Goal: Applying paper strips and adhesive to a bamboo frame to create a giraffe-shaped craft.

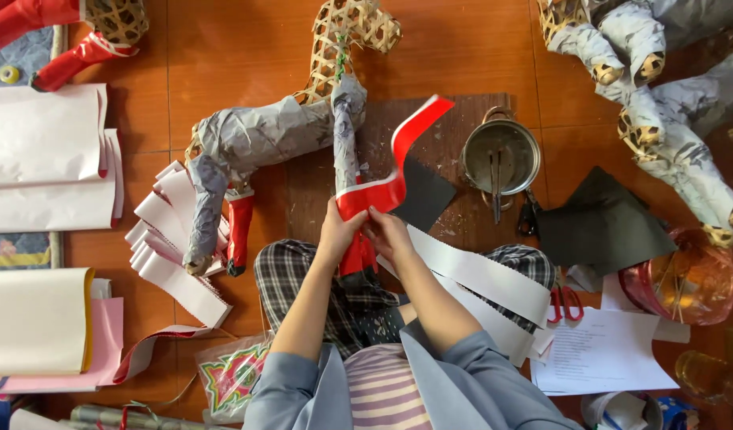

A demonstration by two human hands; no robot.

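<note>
A woven bamboo animal frame (263, 131), partly covered in grey newspaper, lies on the floor in front of me. One leg (347, 135) points toward me and its lower end is being wrapped in a red paper strip (398, 171). My left hand (339, 227) presses the red strip against the leg. My right hand (386, 231) pinches the same strip beside it, and the free end curls up and away to the right. Another leg (239, 231) has red paper on its lower part.
White-backed red strips (171, 239) fan out at the left; more lie across my knee (482, 279). A metal pot with a brush (500, 155), black paper (601, 223), red scissors (565, 302), paper stacks (40, 159) and other wrapped frames (669, 95) surround me.
</note>
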